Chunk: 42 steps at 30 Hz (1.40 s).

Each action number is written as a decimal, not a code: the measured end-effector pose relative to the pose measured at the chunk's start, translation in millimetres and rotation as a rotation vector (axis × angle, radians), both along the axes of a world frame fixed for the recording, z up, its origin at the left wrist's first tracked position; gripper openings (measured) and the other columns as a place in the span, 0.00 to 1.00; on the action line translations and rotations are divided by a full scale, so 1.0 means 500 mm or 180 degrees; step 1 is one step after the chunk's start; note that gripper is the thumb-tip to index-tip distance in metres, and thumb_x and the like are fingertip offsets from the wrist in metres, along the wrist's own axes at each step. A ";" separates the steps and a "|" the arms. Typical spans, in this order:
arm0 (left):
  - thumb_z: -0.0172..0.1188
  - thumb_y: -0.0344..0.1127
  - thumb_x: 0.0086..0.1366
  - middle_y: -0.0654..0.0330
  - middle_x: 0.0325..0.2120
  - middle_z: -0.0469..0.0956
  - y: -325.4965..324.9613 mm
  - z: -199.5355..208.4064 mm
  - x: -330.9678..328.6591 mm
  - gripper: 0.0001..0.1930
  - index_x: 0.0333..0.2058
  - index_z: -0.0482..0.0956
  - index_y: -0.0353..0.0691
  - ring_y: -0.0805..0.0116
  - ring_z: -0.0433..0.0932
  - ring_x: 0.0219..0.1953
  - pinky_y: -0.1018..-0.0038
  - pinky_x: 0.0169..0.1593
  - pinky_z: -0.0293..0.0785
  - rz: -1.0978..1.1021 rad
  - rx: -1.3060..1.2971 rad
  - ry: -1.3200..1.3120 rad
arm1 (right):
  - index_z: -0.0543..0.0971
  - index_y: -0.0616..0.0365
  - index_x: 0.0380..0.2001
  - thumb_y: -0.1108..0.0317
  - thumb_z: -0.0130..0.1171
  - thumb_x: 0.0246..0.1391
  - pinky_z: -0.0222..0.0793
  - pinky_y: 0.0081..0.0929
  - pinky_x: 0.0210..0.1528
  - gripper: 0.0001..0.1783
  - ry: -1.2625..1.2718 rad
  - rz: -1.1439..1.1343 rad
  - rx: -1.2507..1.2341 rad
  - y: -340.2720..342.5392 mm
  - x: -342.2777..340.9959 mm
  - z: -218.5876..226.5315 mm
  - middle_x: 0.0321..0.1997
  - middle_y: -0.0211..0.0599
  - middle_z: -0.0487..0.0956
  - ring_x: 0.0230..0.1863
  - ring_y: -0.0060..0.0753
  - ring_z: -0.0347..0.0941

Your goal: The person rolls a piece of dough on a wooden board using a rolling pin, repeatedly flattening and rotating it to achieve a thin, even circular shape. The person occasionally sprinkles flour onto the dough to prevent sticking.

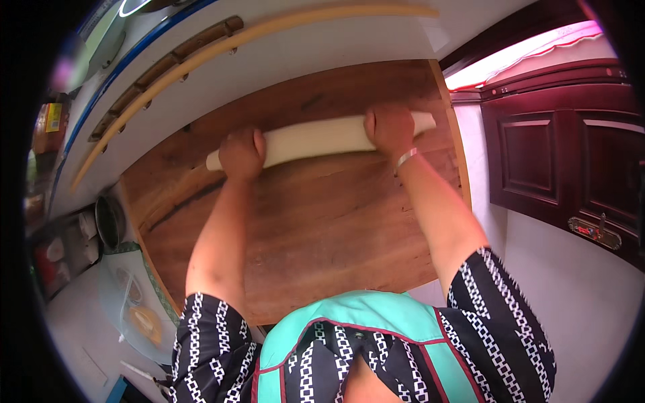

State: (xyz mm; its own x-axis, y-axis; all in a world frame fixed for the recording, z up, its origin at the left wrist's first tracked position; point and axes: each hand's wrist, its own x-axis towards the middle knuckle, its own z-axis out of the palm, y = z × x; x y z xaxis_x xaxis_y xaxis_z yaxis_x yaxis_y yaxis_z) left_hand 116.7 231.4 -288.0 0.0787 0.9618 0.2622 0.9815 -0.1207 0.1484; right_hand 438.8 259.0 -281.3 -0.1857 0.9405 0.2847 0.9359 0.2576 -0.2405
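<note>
A long, pale roll of dough (319,140) lies across the far half of a brown wooden board (322,228). My left hand (242,154) is closed over the roll near its left end, knuckles up. Toward the right end, my right hand (391,131) is closed over it in the same way, with a light band on the wrist. Short pale ends stick out beyond both hands. Whether a rolling pin runs inside the dough is hidden. Both my arms reach forward, nearly straight.
Along the wall behind the board run a long light wooden rod (269,28) and a darker wooden strip (168,72). A dark red door (537,151) stands at the right. To the left are a dark round pan (109,223) and a clear plastic bag (121,295) with something yellow in it.
</note>
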 end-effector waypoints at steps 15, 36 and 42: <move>0.55 0.34 0.55 0.56 0.33 0.76 -0.279 0.013 0.036 0.10 0.36 0.79 0.42 0.54 0.73 0.36 0.57 0.41 0.65 -0.0579 0.0251 -0.0604 | 0.80 0.54 0.34 0.71 0.56 0.42 0.65 0.40 0.44 0.12 0.0535 0.0618 0.0357 -0.265 0.061 0.007 0.36 0.36 0.78 0.38 0.42 0.73; 0.57 0.40 0.60 0.53 0.39 0.79 0.003 0.098 0.006 0.10 0.32 0.81 0.40 0.56 0.73 0.50 0.59 0.56 0.67 0.0262 -0.1047 -0.0505 | 0.68 0.53 0.59 0.63 0.66 0.45 0.61 0.46 0.62 0.36 0.1183 0.1337 -0.1784 -0.491 -0.121 0.075 0.63 0.46 0.66 0.61 0.47 0.65; 0.56 0.43 0.62 0.52 0.59 0.65 -0.158 0.000 -0.004 0.22 0.54 0.71 0.46 0.53 0.60 0.64 0.51 0.64 0.54 -0.0689 -0.0354 -0.0252 | 0.67 0.55 0.58 0.64 0.67 0.42 0.61 0.43 0.61 0.37 0.0713 0.2264 -0.1074 -0.611 -0.300 0.056 0.65 0.47 0.61 0.64 0.47 0.60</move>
State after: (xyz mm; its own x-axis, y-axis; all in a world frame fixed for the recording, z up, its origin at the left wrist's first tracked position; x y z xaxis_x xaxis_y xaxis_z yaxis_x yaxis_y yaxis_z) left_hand 114.8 152.4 -287.8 0.2694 0.9481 0.1692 0.9194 -0.3055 0.2479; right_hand 288.8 -46.6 -253.3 -0.7425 0.6610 0.1085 0.4966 0.6519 -0.5731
